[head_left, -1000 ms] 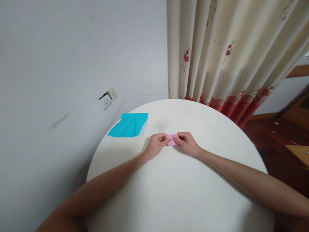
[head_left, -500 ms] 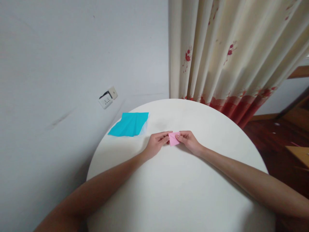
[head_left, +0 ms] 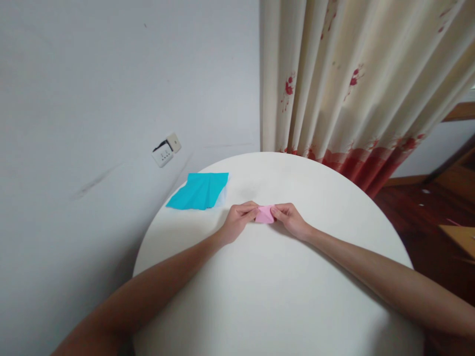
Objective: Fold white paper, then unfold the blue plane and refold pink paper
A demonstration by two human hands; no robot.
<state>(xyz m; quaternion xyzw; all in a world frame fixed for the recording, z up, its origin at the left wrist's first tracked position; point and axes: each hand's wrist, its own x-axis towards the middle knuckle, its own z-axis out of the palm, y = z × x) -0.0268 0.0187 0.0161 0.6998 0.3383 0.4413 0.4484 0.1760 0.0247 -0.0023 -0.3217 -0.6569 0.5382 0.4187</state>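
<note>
A small folded piece of pink paper (head_left: 264,215) is held between my two hands, above the middle of the white round table (head_left: 260,296). My left hand (head_left: 239,220) pinches its left edge between thumb and fingers. On the other side, my right hand (head_left: 291,219) grips the right edge, with the thumb on top. Crease lines run across the paper's face. Parts of its edges are hidden beneath my fingers.
Turquoise paper sheets (head_left: 200,191) lie at the table's back left, with a whitish sheet showing beneath. A wall with a power socket (head_left: 163,155) stands to the left. A floral curtain (head_left: 334,99) hangs behind the table.
The thumb and fingers of my left hand have closed onto the paper's left edge. The pink paper has turned slightly and looks wider and lower.
</note>
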